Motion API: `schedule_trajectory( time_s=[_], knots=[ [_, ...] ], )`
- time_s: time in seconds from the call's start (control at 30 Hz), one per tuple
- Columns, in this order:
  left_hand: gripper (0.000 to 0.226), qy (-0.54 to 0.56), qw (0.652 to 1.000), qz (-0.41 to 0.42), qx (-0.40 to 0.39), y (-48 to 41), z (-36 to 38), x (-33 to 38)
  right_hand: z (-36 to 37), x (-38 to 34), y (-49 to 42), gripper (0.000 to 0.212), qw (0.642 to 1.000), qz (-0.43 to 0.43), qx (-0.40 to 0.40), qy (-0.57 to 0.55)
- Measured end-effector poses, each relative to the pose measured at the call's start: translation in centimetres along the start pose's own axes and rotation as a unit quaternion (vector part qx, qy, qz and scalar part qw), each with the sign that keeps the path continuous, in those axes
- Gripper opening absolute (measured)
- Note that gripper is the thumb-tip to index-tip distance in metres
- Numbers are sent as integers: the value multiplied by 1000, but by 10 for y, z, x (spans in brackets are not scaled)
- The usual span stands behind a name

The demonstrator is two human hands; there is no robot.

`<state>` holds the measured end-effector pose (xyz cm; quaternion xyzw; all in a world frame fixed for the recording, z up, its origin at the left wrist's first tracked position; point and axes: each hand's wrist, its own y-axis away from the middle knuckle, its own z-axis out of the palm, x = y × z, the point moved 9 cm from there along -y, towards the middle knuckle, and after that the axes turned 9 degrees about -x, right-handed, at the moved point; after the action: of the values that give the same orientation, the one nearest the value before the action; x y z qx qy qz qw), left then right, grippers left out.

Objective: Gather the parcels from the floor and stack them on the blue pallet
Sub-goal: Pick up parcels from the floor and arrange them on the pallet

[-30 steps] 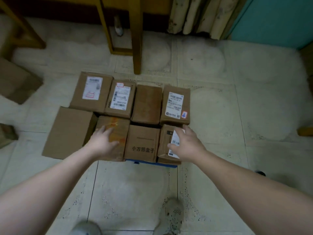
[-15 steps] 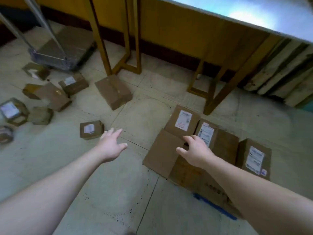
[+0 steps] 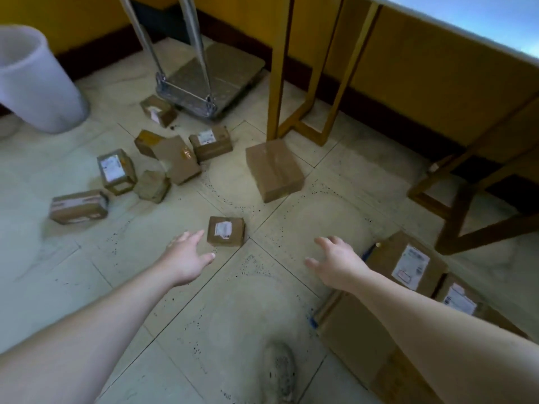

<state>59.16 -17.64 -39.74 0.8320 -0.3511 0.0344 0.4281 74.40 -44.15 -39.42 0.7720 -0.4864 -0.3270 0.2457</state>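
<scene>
Nearest loose parcel [image 3: 225, 231]: a small, squat brown cardboard cube with a white label on top. It sat flat on the floor at a tile joint, just ahead of the left hand [image 3: 186, 259].

- Left hand: palm down, fingers spread and straight, gripping nothing. The fingertips were just beside the parcel's left edge and no contact was visible.
- Right hand [image 3: 335, 262]: also palm down, fingers loosely splayed, empty. It hovered over bare tile between the small parcel and the pallet stack.
- Blue pallet [image 3: 312, 321]: only thin blue slivers showed at the lower right, under the cardboard.
- On the pallet: a labelled carton [image 3: 408, 266], a second labelled one [image 3: 460, 298] touching it, and a wide plain flat box [image 3: 358, 336] at the near edge, partly hidden by the right forearm.

Other loose boxes farther out on the floor:
- A bigger plain taped carton [image 3: 274, 170], beside a wooden table leg [image 3: 277, 68].
- A plain box [image 3: 176, 158] tilted against its neighbours in the cluster to the left.
- A labelled box [image 3: 210, 142] just right of the tilted one.
- An upright box with a white label [image 3: 116, 171].
- A crumpled brown paper-wrapped lump [image 3: 153, 186].
- A long low carton [image 3: 78, 206], blurred.
- One more labelled box [image 3: 158, 110] next to the metal platform trolley [image 3: 215, 74].

The trolley had a ribbed grey deck and chrome tube handles. A white plastic bin [image 3: 35, 80], round and tapered, stood at far left. The floor [image 3: 233, 316] was pale square tile, speckled with dark spots along the joints. A grey mesh shoe [image 3: 278, 371] showed at the bottom centre.
</scene>
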Motion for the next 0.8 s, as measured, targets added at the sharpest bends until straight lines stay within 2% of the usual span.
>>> schedule_trajectory(
  time_s=[0.17, 0.47, 0.7, 0.8],
  knots=[
    [70, 11, 999, -41, 28, -46, -56, -29, -19, -58, -67, 72, 999, -40, -26, 11],
    [70, 59, 996, -54, 40, -116, -129, -66, -67, -128, -161, 69, 998, -20, -60, 30],
    [70, 122, 989, -62, 55, -170, -209, -137, -74, -233, -219, 70, 998, -11, -46, 34],
    [70, 135, 990, -43, 25, -193, -233, -163, -73, -277, -238, 69, 998, 10, -44, 42]
  ],
)
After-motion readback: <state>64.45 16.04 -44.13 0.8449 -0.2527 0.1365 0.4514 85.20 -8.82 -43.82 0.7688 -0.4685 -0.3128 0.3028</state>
